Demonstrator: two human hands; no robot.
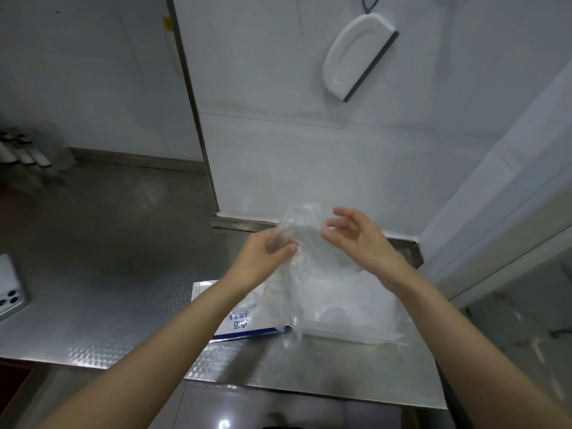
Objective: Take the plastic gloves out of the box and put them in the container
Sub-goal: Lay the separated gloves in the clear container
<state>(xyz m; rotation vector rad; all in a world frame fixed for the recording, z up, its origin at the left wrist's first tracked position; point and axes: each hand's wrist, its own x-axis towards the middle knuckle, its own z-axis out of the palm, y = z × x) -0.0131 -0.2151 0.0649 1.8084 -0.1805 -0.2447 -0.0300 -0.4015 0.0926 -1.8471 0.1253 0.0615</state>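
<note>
Two bare hands are up over the shiny metal table (123, 289). The left hand (263, 255) has its fingers closed around a bunch of clear plastic gloves (301, 230), held up in the air. The right hand (362, 239) is loose and half open just beside them, gripping nothing. Under the gloves sits the clear container (356, 317). The white and blue box (247, 326) lies just left of it.

The box (247, 331) lies half hidden under a forearm (192, 314) and the gloves (297, 274) — its print too small to read — while the container (371, 335) blurs behind the film and the left edge cuts off a phone (10, 292).
</note>
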